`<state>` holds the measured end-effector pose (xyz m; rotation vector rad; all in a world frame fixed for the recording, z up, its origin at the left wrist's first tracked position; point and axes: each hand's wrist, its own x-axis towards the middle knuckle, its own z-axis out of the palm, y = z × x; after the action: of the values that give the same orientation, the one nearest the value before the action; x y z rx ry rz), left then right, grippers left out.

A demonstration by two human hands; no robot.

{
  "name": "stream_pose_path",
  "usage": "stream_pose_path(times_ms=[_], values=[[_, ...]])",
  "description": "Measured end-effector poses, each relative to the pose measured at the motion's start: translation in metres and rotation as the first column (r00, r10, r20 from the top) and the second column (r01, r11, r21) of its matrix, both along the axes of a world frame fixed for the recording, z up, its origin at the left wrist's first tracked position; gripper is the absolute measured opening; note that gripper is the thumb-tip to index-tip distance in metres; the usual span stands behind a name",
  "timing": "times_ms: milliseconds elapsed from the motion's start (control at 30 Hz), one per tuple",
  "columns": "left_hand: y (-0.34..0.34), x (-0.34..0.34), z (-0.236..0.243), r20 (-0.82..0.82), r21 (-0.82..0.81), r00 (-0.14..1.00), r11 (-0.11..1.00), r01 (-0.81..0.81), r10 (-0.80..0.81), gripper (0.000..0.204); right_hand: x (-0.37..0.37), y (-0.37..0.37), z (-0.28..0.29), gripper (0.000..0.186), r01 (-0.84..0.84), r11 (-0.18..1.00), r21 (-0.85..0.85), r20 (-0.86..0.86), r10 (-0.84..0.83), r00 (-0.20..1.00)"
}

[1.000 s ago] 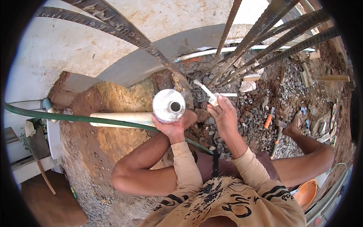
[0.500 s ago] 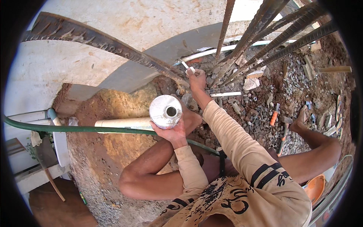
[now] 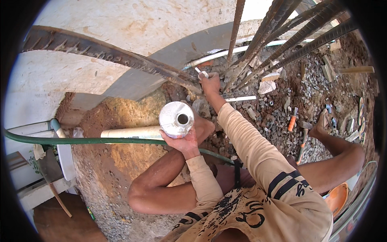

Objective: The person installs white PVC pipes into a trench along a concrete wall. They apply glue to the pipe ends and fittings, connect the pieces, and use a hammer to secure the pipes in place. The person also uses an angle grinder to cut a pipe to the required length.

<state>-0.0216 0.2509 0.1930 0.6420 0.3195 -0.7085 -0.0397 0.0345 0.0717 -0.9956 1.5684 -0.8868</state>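
My left hand (image 3: 188,144) is wrapped round the lower side of a silver metal can (image 3: 169,119). The can's round neck is uncovered, with a dark opening toward me. Farther ahead, my right hand (image 3: 211,84) pinches a small white cap with a stem (image 3: 204,74). The stem points up and left, close to the end of a long white pipe (image 3: 219,55) that runs along the base of the wall. Whether stem and pipe touch I cannot tell. A short white pipe piece (image 3: 240,99) lies on the gravel beside my right wrist.
Rusty rebar (image 3: 266,44) rises ahead on the right; another thick bar (image 3: 100,50) crosses the upper left. A green hose (image 3: 100,140) passes below the can, by a cream pipe (image 3: 133,133). A hammer (image 3: 305,135) and an orange-handled tool (image 3: 292,123) lie on gravel.
The white stem has drawn slightly away from the pipe's end, still pinched in my right hand. My left hand keeps the can in the same place. The view has shifted a little.
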Motion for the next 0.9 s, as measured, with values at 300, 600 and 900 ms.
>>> stream_pose_path(times_ms=[300, 600, 900], values=[[-0.001, 0.0, 0.001, -0.026, 0.002, 1.0, 1.0, 0.001, -0.001, 0.069, 0.002, -0.011, 0.028, 0.032, -0.029, 0.975, -0.219, 0.017, 0.034, 0.999], [0.004, 0.003, -0.007, 0.044, 0.027, 0.999, 0.999, -0.017, 0.015, 0.076, -0.005, 0.009, 0.051, 0.042, -0.136, 0.966, -0.219, -0.125, 0.11, 0.986], [0.011, 0.006, 0.0, 0.071, 0.028, 0.997, 0.999, -0.033, 0.031, 0.077, -0.003, 0.026, -0.017, 0.04, -0.077, 0.996, -0.042, -0.187, 0.068, 0.98]])
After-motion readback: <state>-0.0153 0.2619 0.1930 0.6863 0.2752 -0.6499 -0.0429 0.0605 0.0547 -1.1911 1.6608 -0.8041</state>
